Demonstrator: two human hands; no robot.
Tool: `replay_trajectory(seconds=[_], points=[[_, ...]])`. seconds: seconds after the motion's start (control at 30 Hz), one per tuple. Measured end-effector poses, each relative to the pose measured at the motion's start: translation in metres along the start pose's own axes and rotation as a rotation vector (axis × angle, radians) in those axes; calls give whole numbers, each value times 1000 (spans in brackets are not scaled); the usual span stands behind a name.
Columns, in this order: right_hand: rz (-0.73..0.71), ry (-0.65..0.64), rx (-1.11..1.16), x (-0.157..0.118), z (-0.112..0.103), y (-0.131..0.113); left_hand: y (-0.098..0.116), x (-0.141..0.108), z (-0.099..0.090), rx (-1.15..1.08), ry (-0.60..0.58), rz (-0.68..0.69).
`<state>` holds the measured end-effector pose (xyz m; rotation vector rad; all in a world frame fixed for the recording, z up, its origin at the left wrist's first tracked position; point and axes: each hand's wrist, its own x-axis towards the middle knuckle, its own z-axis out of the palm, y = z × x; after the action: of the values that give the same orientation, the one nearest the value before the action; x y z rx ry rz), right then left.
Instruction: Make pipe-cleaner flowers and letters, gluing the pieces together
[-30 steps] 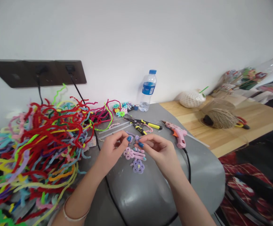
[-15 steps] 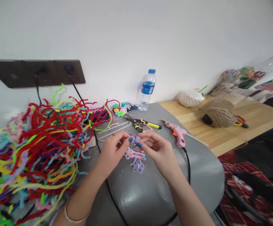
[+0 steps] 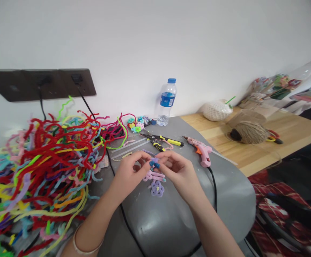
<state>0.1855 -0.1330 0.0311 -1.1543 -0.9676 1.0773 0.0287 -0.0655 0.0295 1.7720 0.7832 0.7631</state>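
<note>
Between my two hands is a small lilac pipe cleaner [image 3: 153,160], bent into loops and partly hidden by my fingers. My left hand [image 3: 134,169] pinches it from the left, and my right hand [image 3: 175,169] pinches it from the right. Both thumbs, with blue nails, meet at its front. Just below my fingertips lies a pink pipe-cleaner piece [image 3: 155,176] on the grey table [image 3: 171,217]. Nearer to me rests a purple pipe-cleaner flower [image 3: 157,189] with a yellow centre.
Yellow-and-black pliers [image 3: 168,140] and a pink glue gun [image 3: 204,153] lie beyond my hands, its black cord trailing down. A big heap of coloured pipe cleaners [image 3: 50,160] fills the left. A water bottle [image 3: 168,101] stands by the wall. A twine ball [image 3: 249,132] sits right.
My hands have come together: the thumbs, apart before, now touch over the lilac pipe cleaner, bringing its ends close. The view has shifted very slightly.
</note>
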Motion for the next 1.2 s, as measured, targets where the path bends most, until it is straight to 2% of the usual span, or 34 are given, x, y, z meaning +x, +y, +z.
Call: replay_trajectory(seconds=[0.23,0.53,0.7,0.77,0.97,1.2], points=[[20,-19,-35,0,-4,-1,0,1,-1,-70,-29,-2],[-10,103,-209,2,-48,16,-2,6,-27,-15,145,0],[31,119,-331,0,-61,29,-4,9,-28,24,176,-10],[58,97,-348,0,-62,34,-9,10,-27,52,139,-41],[116,92,-399,0,-60,42,-29,11,-23,177,-75,-213],[89,103,-322,0,-53,35,-33,6,-29,212,-177,-296]])
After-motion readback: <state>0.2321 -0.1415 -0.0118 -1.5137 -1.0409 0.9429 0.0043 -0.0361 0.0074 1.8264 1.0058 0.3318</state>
